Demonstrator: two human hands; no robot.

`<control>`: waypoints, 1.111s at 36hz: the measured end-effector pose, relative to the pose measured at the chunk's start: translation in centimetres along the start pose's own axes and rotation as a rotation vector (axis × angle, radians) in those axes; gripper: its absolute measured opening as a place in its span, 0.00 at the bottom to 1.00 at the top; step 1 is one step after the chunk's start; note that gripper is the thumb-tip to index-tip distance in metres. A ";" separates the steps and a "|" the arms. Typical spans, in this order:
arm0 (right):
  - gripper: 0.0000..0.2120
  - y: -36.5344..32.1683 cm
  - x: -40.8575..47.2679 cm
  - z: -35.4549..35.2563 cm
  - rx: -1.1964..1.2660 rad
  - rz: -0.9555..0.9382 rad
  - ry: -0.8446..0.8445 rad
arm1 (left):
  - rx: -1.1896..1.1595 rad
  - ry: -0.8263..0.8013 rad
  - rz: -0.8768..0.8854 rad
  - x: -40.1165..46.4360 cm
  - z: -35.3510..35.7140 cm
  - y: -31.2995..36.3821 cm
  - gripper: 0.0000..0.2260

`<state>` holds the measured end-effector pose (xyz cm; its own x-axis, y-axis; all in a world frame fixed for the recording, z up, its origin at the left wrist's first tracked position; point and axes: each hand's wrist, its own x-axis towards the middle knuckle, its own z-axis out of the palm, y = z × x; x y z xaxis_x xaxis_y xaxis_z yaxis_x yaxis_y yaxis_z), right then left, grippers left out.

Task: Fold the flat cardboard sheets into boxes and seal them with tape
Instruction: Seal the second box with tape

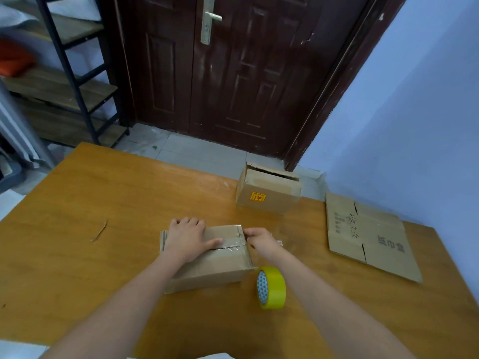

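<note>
A small folded cardboard box [220, 265] lies on the wooden table [103, 268] in front of me, a strip of clear tape running along its top seam. My left hand [188, 238] lies flat on the box's top, fingers straight, pressing the flaps down. At the box's right end my right hand [261, 240] pinches the clear tape where it goes over the edge. A yellow tape roll [272, 287] stands on its rim just right of the box's near corner. A flat cardboard sheet [370, 237] lies at the right side of the table.
Another cardboard box [268, 193] with a red-and-yellow sticker stands at the table's far edge. A torn cardboard sliver [99, 231] lies on the left of the table. Beyond are a dark door [233, 68], a metal shelf [64, 81] and a blue wall.
</note>
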<state>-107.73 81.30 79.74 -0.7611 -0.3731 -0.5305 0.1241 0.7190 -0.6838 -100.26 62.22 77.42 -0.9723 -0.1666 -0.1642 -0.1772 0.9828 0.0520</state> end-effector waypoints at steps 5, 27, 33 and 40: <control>0.17 0.6 -1.8 -0.3 0.096 0.021 -0.057 | 0.012 -0.001 0.061 -0.3 0.1 -0.3 0.46; 0.22 4.0 -9.3 3.3 -0.702 -0.205 0.225 | -0.004 -0.092 0.164 0.3 -0.8 -1.0 0.33; 0.16 4.1 -9.2 5.2 -0.803 -0.194 0.284 | 0.014 -0.049 0.210 0.3 -1.0 -1.4 0.42; 0.13 3.4 -8.9 6.3 -0.871 -0.165 0.245 | 0.015 -0.012 0.298 0.7 -0.9 -2.5 0.51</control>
<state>-96.55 83.39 79.04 -0.8526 -0.4470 -0.2705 -0.4459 0.8924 -0.0692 -100.63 59.56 78.07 -0.9792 0.1306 -0.1554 0.1183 0.9893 0.0855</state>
